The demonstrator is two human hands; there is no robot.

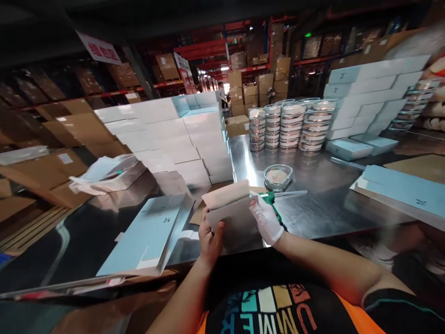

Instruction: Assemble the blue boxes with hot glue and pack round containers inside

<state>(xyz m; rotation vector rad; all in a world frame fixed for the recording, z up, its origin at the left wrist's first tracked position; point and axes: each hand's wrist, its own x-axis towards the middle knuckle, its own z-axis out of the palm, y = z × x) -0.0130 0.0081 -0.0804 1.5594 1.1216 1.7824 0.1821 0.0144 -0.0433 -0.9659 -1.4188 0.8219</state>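
we grasp the grey carton (234,221) between left hand (209,240) and gloved right hand (267,221), forearms converging, left thumb up

White covers the gloved right hand (267,224) I watch from afar, against the soft grey face of a folded box (239,221) and its pale cream flap (225,195). I see light blue on the flat cartons (137,232), a small black mark on top, and bright green on the tool (269,198). The tabletop (313,204) gleams silvery grey; a white sign (100,48) carries red characters. The black shirt (278,301) shows orange sides and blocks of teal, white, gold and rust.
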